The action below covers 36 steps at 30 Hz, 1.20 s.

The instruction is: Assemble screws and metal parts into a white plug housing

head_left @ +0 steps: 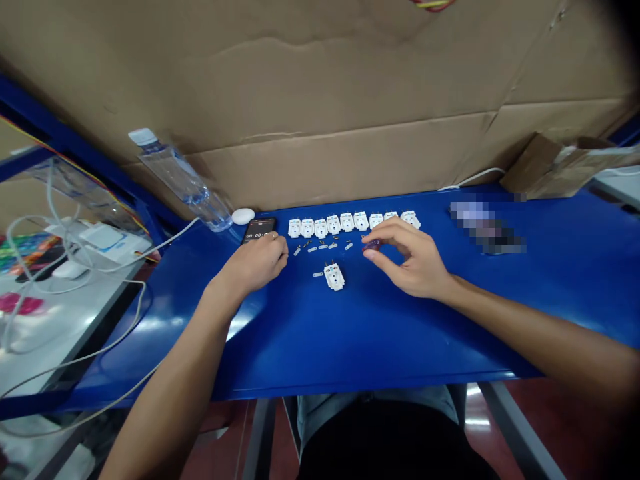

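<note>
My left hand point(261, 261) is curled closed over the lower part of a black phone point(259, 230) with a timer on its screen; its fingertips and anything inside them are hidden. Between the thumb and fingers of my right hand point(413, 259) is a small translucent purple-red object point(371, 246), mostly covered, its kind unclear. A white plug piece point(335, 276) with metal pins lies on the blue table between my hands, beside a small flat white strip point(318, 275). Farther back, several similar white plug pieces point(347, 222) form a row, with loose strips point(323, 247) and tiny screws point(336, 238) in front.
A clear water bottle point(187, 183) leans at the back left near a white oval case point(243, 216). White cables point(143, 300) trail over the left edge from a side table point(65, 320). At the right are a blurred object point(487, 227) and a cardboard box point(545, 167).
</note>
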Motion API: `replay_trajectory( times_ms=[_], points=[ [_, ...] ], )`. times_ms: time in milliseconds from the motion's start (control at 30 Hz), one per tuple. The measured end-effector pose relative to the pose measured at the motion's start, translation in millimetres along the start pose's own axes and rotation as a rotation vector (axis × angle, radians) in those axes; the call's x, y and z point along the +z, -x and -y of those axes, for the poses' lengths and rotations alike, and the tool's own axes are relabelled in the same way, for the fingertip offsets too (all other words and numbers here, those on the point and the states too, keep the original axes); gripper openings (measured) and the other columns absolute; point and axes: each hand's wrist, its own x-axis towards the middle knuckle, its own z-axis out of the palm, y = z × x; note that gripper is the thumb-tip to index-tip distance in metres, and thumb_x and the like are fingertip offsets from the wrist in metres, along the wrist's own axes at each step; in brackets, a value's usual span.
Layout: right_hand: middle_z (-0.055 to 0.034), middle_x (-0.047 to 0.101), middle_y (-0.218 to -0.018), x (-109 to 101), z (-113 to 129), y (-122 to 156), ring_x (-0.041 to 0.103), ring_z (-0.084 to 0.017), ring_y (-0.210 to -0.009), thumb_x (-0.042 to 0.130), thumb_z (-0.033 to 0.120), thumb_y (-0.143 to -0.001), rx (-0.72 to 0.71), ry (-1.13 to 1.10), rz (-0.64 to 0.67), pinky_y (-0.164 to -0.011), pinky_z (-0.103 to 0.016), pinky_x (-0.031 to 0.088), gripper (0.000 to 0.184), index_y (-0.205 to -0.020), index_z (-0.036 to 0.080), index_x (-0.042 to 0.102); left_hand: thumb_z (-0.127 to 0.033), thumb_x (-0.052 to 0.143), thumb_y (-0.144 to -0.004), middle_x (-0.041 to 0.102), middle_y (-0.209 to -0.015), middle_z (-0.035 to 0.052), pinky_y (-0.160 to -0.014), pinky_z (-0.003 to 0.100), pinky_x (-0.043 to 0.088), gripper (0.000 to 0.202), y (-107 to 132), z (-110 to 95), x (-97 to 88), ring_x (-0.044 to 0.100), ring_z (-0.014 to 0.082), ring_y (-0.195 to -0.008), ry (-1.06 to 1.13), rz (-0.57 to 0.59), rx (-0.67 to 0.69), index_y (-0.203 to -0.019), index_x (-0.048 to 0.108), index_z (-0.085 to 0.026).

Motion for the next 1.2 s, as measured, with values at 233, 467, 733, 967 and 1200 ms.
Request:
replay_trajectory(
  times_ms=[233,467,733,967,1200],
  points=[
    [-0.0049,0.076,-0.114,5.6,2.3,1.3,0.075,-0.022,-0.103,0.079,0.035,-0.104,0.182,-0.176,-0.047,-0.087,-0.041,0.069,0.013,-0.116,0.029,0.079,-0.032,0.065,-0.098,0.072,-0.093,0.0105,-0.071,0.037,0.045,0.017,4.0,-0.5,2.3,0.066,0.0249,-0.08,0.105,0.031,0.045,-0.084,0.063,-0.021],
    [-0.001,0.081,-0.098,5.9,8.7,-4.8,0.085,-0.02,-0.086,0.091,0.038,-0.097,0.38,-0.434,-0.136,-0.085,-0.038,0.074,0.02,-0.108,0.026,0.08,-0.02,0.052,-0.098,0.061,-0.084,0.0015,-0.071,0.035,0.041,0.008,13.3,-28.4,-21.8,0.052,0.0182,-0.073,0.502,0.045,0.311,-0.09,0.053,-0.023],
    [-0.002,0.084,-0.103,4.6,17.6,-4.8,0.088,-0.023,-0.094,0.09,0.038,-0.099,0.38,-0.462,-0.149,-0.094,-0.043,0.078,0.016,-0.109,0.028,0.082,-0.036,0.044,-0.118,0.064,-0.1,0.005,-0.082,0.037,0.049,0.021,8.0,-39.3,-6.1,0.058,0.0193,-0.087,0.758,0.05,0.428,-0.109,0.057,-0.022],
    [-0.0013,0.084,-0.104,6.3,17.3,-3.0,0.088,-0.022,-0.096,0.09,0.037,-0.099,0.39,-0.475,-0.115,-0.097,-0.041,0.078,0.016,-0.11,0.029,0.083,-0.039,0.045,-0.118,0.062,-0.098,0.0043,-0.08,0.036,0.049,0.021,9.0,-46.2,-5.8,0.057,0.0187,-0.086,0.801,0.029,0.448,-0.108,0.055,-0.023],
    [-0.002,0.085,-0.104,6.3,18.6,-1.9,0.088,-0.023,-0.095,0.089,0.037,-0.099,0.388,-0.456,-0.089,-0.097,-0.043,0.077,0.016,-0.11,0.028,0.082,-0.037,0.044,-0.118,0.063,-0.096,0.004,-0.078,0.035,0.047,0.022,9.1,-49.3,-7.2,0.053,0.0178,-0.082,0.783,0.014,0.442,-0.106,0.054,-0.023]
  ],
)
